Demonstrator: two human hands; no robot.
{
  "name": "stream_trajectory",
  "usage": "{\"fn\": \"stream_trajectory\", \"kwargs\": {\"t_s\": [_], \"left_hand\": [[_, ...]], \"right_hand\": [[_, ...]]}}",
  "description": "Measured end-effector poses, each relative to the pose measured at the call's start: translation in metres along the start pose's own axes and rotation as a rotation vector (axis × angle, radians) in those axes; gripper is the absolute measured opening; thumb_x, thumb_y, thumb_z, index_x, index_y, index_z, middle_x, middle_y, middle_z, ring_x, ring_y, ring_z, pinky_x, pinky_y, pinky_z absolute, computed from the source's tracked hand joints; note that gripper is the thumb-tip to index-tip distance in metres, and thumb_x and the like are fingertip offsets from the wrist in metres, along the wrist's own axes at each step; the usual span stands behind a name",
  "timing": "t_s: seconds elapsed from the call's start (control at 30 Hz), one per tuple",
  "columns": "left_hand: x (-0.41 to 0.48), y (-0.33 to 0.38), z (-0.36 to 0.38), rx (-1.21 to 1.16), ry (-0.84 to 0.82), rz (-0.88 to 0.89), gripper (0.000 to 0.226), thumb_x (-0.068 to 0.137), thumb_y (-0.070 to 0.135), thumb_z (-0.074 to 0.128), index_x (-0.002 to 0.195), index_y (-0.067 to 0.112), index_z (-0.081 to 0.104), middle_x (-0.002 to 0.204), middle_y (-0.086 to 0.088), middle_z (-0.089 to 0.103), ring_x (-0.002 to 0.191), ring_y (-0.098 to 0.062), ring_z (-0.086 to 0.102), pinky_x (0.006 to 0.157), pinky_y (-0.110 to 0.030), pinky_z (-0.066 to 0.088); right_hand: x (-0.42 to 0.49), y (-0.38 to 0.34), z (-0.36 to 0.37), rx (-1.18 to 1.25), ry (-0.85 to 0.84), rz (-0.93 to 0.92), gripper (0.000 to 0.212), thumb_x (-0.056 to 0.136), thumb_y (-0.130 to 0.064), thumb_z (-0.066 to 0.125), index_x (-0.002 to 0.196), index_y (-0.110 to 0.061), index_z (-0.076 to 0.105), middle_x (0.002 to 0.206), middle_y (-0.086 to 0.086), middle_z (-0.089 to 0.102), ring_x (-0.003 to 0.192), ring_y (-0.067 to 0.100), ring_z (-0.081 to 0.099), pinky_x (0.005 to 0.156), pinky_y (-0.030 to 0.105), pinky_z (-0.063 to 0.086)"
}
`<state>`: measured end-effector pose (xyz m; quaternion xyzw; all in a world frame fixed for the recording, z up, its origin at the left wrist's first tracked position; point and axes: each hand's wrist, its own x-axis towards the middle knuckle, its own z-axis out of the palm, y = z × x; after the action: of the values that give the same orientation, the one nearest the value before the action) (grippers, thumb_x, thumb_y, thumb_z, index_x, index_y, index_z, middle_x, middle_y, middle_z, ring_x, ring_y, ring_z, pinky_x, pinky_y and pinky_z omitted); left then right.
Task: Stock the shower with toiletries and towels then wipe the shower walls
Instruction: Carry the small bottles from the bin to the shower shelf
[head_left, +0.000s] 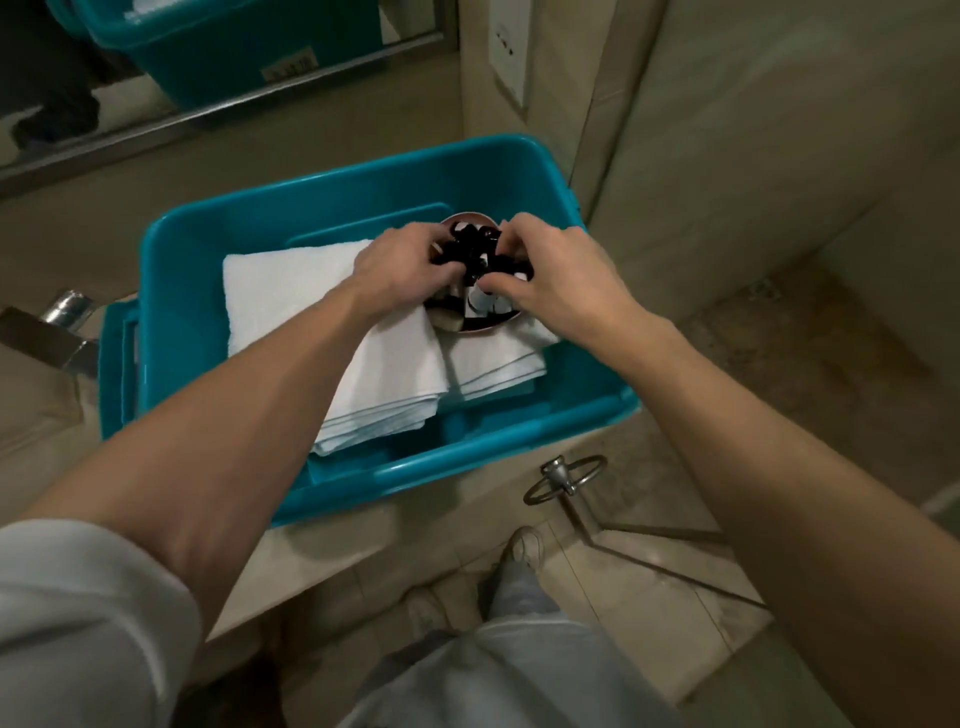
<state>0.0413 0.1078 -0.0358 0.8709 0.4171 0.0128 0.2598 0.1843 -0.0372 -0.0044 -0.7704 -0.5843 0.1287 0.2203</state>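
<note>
A teal plastic bin (218, 291) sits on the beige counter. Inside it lie two folded white towels (291, 291), with a round dish (485, 326) of small black-capped toiletry bottles (470, 241) resting on them. My left hand (402, 270) and my right hand (558, 275) both reach into the dish, fingers curled around the bottles from either side. The fingertips and much of the dish are hidden by the hands.
A mirror (156, 67) behind the counter reflects the bin. A chrome faucet (57, 322) stands at the left. A metal towel ring (563, 478) hangs below the counter edge. A wall switch plate (506, 57) is at the back right. Tiled floor and my shoes (524, 545) lie below.
</note>
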Motion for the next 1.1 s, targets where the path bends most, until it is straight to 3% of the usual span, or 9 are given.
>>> {"fn": "stream_trajectory", "kwargs": {"t_s": [0.1, 0.17, 0.37, 0.43, 0.53, 0.73, 0.87, 1.0, 1.1], "left_hand": [[-0.023, 0.004, -0.008, -0.581, 0.052, -0.092, 0.026, 0.09, 0.037, 0.07, 0.103, 0.015, 0.07, 0.086, -0.008, 0.074, 0.073, -0.023, 0.07, 0.058, -0.03, 0.057], [-0.041, 0.009, -0.019, -0.746, 0.113, -0.126, 0.027, 0.094, 0.037, 0.067, 0.095, 0.01, 0.069, 0.082, -0.008, 0.07, 0.064, -0.018, 0.067, 0.044, -0.017, 0.044], [-0.097, 0.023, -0.057, -0.975, 0.132, -0.055, 0.034, 0.095, 0.045, 0.063, 0.103, 0.015, 0.074, 0.086, 0.0, 0.074, 0.076, -0.014, 0.068, 0.069, -0.027, 0.059], [-0.114, 0.033, -0.069, -1.025, 0.079, 0.006, 0.033, 0.094, 0.044, 0.065, 0.104, 0.014, 0.075, 0.084, -0.001, 0.074, 0.073, -0.016, 0.067, 0.077, -0.036, 0.06], [-0.144, 0.055, -0.087, -1.006, 0.011, 0.102, 0.033, 0.097, 0.041, 0.063, 0.109, 0.013, 0.074, 0.08, 0.003, 0.073, 0.058, -0.007, 0.064, 0.068, -0.027, 0.056], [-0.198, 0.113, -0.103, -1.101, -0.149, 0.259, 0.03, 0.096, 0.036, 0.064, 0.107, 0.008, 0.07, 0.095, -0.009, 0.073, 0.059, -0.009, 0.057, 0.054, -0.019, 0.044], [-0.233, 0.158, -0.088, -1.183, -0.178, 0.338, 0.021, 0.093, 0.035, 0.069, 0.099, 0.014, 0.068, 0.102, -0.009, 0.075, 0.081, -0.018, 0.07, 0.054, -0.022, 0.052], [-0.26, 0.208, -0.062, -1.172, -0.265, 0.332, 0.018, 0.09, 0.036, 0.073, 0.088, 0.02, 0.065, 0.086, -0.003, 0.073, 0.066, -0.009, 0.067, 0.052, -0.022, 0.052], [-0.278, 0.247, -0.045, -1.197, -0.446, 0.334, 0.026, 0.091, 0.037, 0.071, 0.104, 0.015, 0.066, 0.103, -0.014, 0.076, 0.088, -0.024, 0.075, 0.076, -0.037, 0.059]], "right_hand": [[-0.015, -0.012, -0.013, 0.267, 0.018, 0.108, 0.03, 0.084, -0.04, 0.076, 0.101, -0.02, 0.061, 0.095, -0.004, 0.073, 0.091, 0.016, 0.068, 0.086, 0.042, 0.055], [-0.026, -0.019, -0.017, 0.421, 0.05, 0.179, 0.027, 0.082, -0.035, 0.077, 0.099, -0.021, 0.063, 0.093, -0.005, 0.075, 0.088, 0.012, 0.071, 0.086, 0.042, 0.057], [-0.068, -0.055, -0.044, 0.778, 0.19, 0.273, 0.022, 0.085, -0.026, 0.079, 0.097, -0.014, 0.064, 0.093, 0.01, 0.076, 0.089, 0.025, 0.075, 0.08, 0.049, 0.062], [-0.085, -0.072, -0.059, 0.863, 0.241, 0.286, 0.021, 0.089, -0.018, 0.075, 0.102, -0.008, 0.062, 0.093, 0.012, 0.076, 0.09, 0.028, 0.075, 0.08, 0.046, 0.063], [-0.11, -0.091, -0.082, 0.959, 0.296, 0.287, 0.023, 0.091, -0.016, 0.072, 0.107, -0.003, 0.063, 0.092, 0.011, 0.076, 0.086, 0.026, 0.076, 0.075, 0.038, 0.063], [-0.163, -0.109, -0.135, 0.98, 0.411, 0.286, 0.018, 0.097, -0.014, 0.063, 0.113, -0.008, 0.069, 0.098, 0.006, 0.077, 0.086, 0.022, 0.074, 0.067, 0.034, 0.062], [-0.21, -0.111, -0.169, 0.987, 0.555, 0.262, 0.023, 0.099, -0.007, 0.054, 0.118, -0.009, 0.065, 0.104, 0.006, 0.076, 0.088, 0.023, 0.074, 0.064, 0.035, 0.06], [-0.266, -0.105, -0.194, 0.986, 0.728, 0.211, 0.025, 0.099, -0.002, 0.049, 0.121, -0.003, 0.062, 0.107, 0.016, 0.074, 0.088, 0.029, 0.076, 0.064, 0.037, 0.06], [-0.309, -0.095, -0.214, 0.916, 0.804, 0.213, 0.024, 0.099, 0.0, 0.049, 0.12, -0.004, 0.06, 0.103, 0.014, 0.075, 0.088, 0.027, 0.076, 0.069, 0.039, 0.062]]}}
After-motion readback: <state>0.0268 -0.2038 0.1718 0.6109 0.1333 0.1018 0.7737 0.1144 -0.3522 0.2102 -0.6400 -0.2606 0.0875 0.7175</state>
